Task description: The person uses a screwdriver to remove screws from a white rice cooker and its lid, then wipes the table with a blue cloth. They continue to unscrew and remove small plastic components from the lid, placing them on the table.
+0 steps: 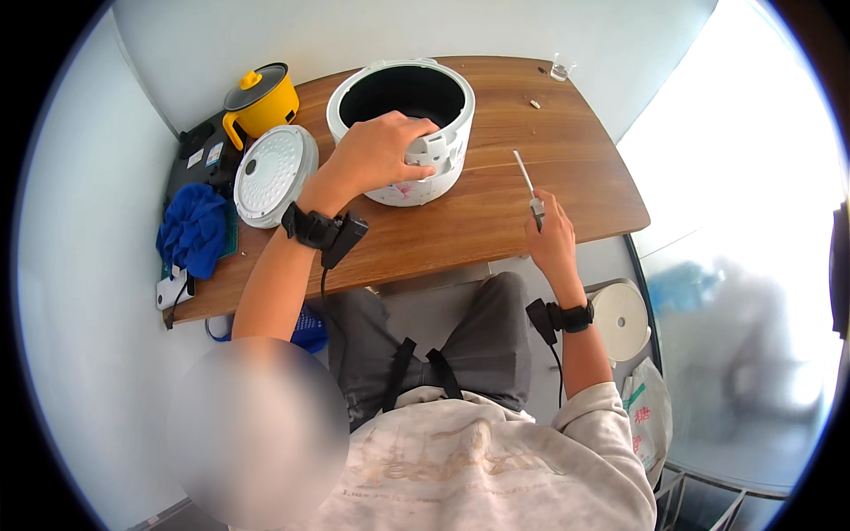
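Note:
A white rice cooker body (452, 146) with a dark inside stands upright, lidless, near the back of the wooden table. My left hand (376, 150) is closed on its front rim, thumb outside on the front fitting and the other fingers over the edge; some fingertips are hidden. To the right of the cooker, above the table's front part, my right hand (552, 239) grips a screwdriver (526, 175) by its grey handle. Its thin pale shaft points away from me and does not touch the cooker. A round white lid (270, 181) with a dimpled face leans left of the cooker.
A yellow electric pot (266, 104) stands at the back left, near a crumpled blue cloth (195, 226). Far right on the wooden table (567, 150) are a clear cup (561, 67) and a small white piece (535, 104). A round cream-coloured object (620, 320) sits below the right edge.

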Demonstrator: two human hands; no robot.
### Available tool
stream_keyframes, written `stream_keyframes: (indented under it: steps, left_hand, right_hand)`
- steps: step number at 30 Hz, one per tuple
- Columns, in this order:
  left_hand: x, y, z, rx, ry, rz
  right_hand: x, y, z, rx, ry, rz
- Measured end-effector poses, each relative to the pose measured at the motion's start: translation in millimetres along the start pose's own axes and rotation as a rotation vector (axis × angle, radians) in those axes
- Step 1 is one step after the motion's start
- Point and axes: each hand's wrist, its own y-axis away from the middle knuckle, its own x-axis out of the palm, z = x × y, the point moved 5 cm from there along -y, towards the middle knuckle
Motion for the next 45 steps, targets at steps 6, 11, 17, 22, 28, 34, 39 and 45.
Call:
stream_keyframes:
  steps: [6,11,17,22,28,34,39,45]
  left_hand:
    - [-11.3,37.9,6.6,0.124,-0.007,-0.321]
    - [-30.6,100.9,50.5,-0.120,-0.015,-0.466]
    - [-15.4,165.9,112.6,-0.503,-0.204,-0.258]
    - [-2.4,176.0,113.4,-0.418,-0.131,-0.343]
    - [-0.5,184.9,131.5,-0.437,-0.173,-0.471]
    - [13.2,204.6,131.3,-0.559,-0.295,-0.313]
    - [33.0,189.0,129.3,-0.475,-0.568,-0.238]
    - [33.8,171.7,141.5,-0.462,-0.498,-0.313]
  right_hand:
    - [9.3,-20.0,-37.1,0.054,0.095,-0.010]
    - [27.8,-24.3,-53.6,-0.036,0.171,-0.051]
    - [38.4,-28.0,-58.8,-0.122,0.175,-0.103]
    - [38.1,-25.0,-56.3,-0.112,0.161,-0.152]
    - [36.7,-19.0,-57.5,-0.104,0.237,-0.223]
    - [33.4,-20.1,-56.1,-0.078,0.230,-0.213]
    - [36.1,-18.6,-55.5,-0.018,0.233,-0.190]
    - [37.6,-19.2,-57.6,-0.048,0.232,-0.219]
